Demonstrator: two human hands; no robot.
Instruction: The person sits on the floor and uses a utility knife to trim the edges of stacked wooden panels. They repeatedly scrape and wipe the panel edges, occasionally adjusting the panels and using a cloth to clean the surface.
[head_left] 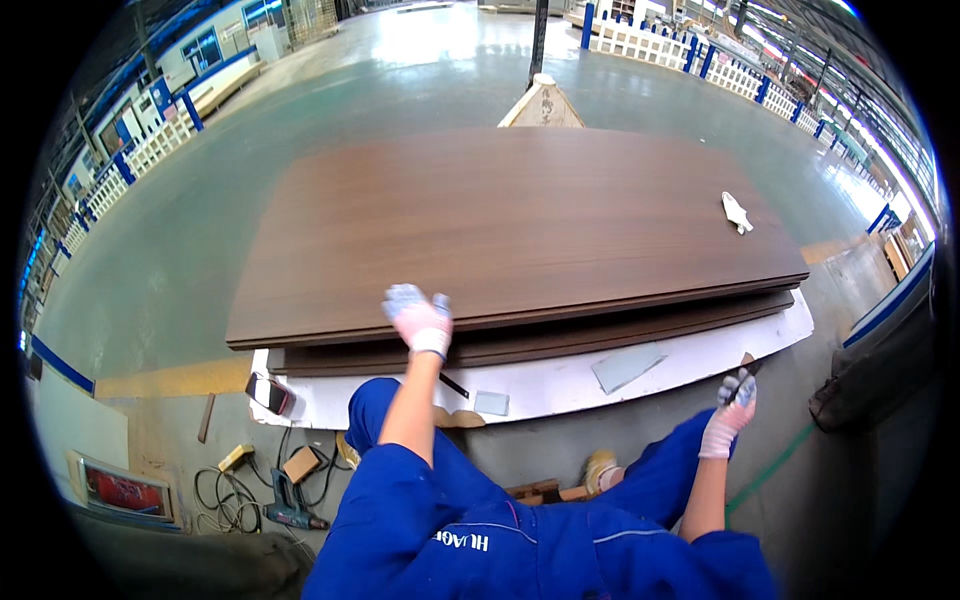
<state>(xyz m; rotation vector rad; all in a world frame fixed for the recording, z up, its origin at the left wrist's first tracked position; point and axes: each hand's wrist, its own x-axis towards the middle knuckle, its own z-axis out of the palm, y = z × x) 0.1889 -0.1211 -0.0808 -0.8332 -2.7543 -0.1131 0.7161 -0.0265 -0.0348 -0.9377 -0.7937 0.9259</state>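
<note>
My left hand (420, 320), in a pink-and-grey work glove, rests with its fingers stretched out at the near edge of a large dark brown panel (520, 220). The panel tops a stack of similar brown boards (560, 335), set back slightly below it. To the right, my gloved right hand (731, 412) is held beside my knee, away from the stack. Its fingers are curled closed, and what they grip is too small to name. On the panel's right side lies a crumpled white cloth or glove (737, 213).
A white sheet (540, 395) under the stack carries grey rectangular pieces (628, 368) and a dark red-and-black object (268, 393). On the floor at left are a power tool (290, 508), cables (228, 497) and a yellow block (236, 457). A pallet-jack-like triangular base (543, 103) stands behind.
</note>
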